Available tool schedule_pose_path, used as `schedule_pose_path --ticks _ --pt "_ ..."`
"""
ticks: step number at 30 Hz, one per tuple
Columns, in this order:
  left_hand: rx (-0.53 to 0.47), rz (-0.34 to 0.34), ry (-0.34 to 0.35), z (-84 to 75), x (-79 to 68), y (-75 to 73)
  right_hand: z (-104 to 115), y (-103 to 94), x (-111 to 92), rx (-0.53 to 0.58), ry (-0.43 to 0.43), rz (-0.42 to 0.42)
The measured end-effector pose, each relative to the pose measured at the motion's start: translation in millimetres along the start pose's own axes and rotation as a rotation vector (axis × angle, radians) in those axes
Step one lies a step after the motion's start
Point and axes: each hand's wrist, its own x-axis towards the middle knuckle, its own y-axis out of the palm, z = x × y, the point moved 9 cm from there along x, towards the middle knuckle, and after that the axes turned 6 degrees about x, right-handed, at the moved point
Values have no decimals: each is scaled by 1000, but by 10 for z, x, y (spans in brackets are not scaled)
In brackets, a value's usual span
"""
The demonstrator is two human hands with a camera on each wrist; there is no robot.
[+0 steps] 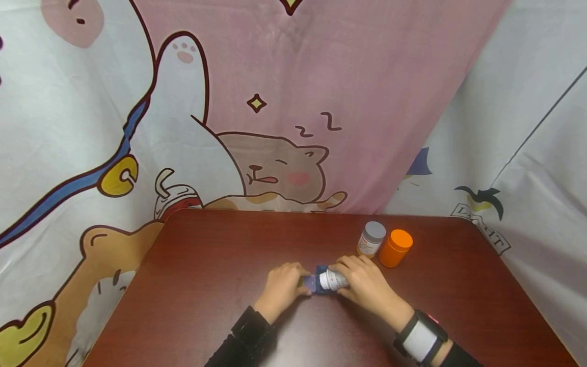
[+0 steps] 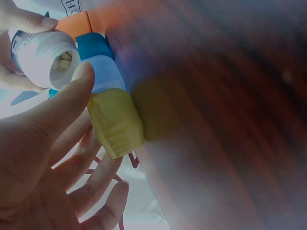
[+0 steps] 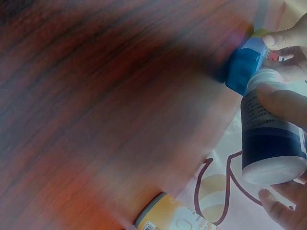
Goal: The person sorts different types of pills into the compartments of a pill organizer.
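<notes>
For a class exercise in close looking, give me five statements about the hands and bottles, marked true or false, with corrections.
1. The right hand holds a white bottle. True.
2. That bottle is capped. False: it is open, showing pale tablets.
3. The left hand holds a multicoloured box. True.
4. Beyond the right hand are an orange bottle and a grey-lidded bottle. True.
5. These two lie on their sides. False: both stand upright.

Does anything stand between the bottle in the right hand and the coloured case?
Nothing visible does. The white bottle is tilted, its open mouth close to the coloured case, which the left hand grips. Whether a lid covers the compartments, I cannot tell. The grey-lidded jar and orange jar stand farther back, off that path.
</notes>
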Motion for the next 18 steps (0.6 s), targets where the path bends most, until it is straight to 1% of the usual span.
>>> schedule_pose_path --ticks 3,14,18 --pt "0 2 -2 -3 0 -2 -32 15 -21 14 25 0" --pt "2 7 -7 -7 -8 1 -189 115 -147 87 172 23" --pt "1 11 -11 3 -2 6 -240 132 -198 131 237 9"
